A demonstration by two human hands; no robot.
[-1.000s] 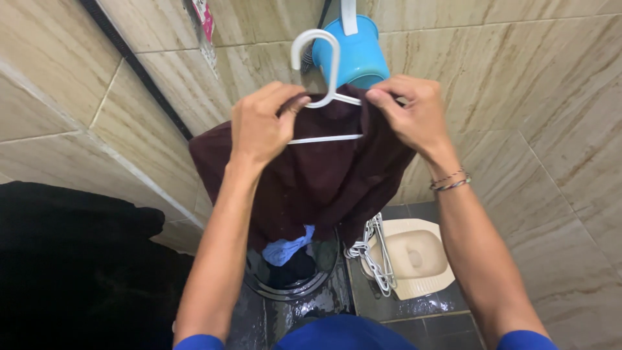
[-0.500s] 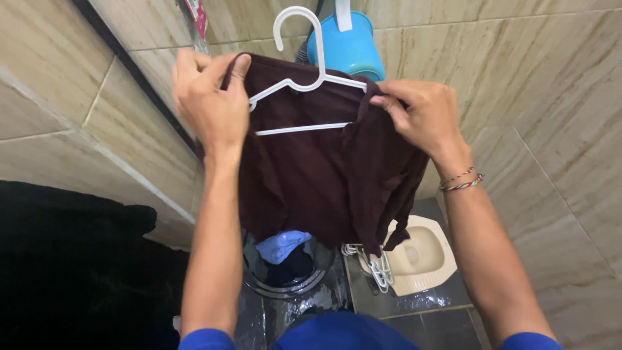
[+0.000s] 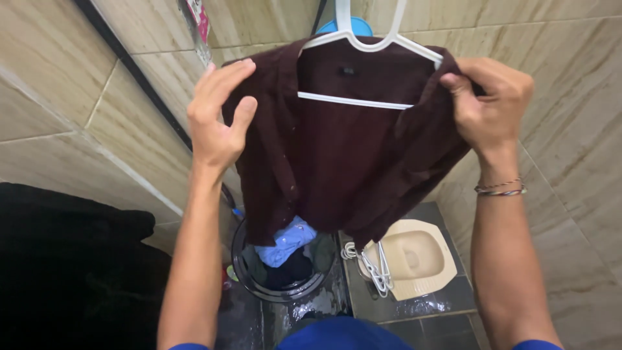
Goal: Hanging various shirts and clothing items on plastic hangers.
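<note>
Black filled the lower left of the frame, a dark mass we could not identify, and above it beige tiled wall ran up to a dark pipe slanting across the upper left. Right of that, our left hand was open, fingers spread, its palm seemingly laid flat against the left shoulder of the dark maroon shirt, probably to smooth the cloth over the hanger's arm. Our shirt hung high in the centre of the frame on a white plastic hanger, whose hook ran out past the top edge, so we could not tell what it caught on; a blue bucket showed just behind its neck. Below the shirt, at lower centre, a round dark basin sat on the wet floor with a light blue cloth in it, placed where drips would fall. Just to its right lay a bundle of spare white hangers, touching the rim of the cream squat toilet. At the upper right, our right hand was closed, pinching the shirt's right shoulder at the hanger's end, likely to steady it; a thin bracelet circled that wrist.
</note>
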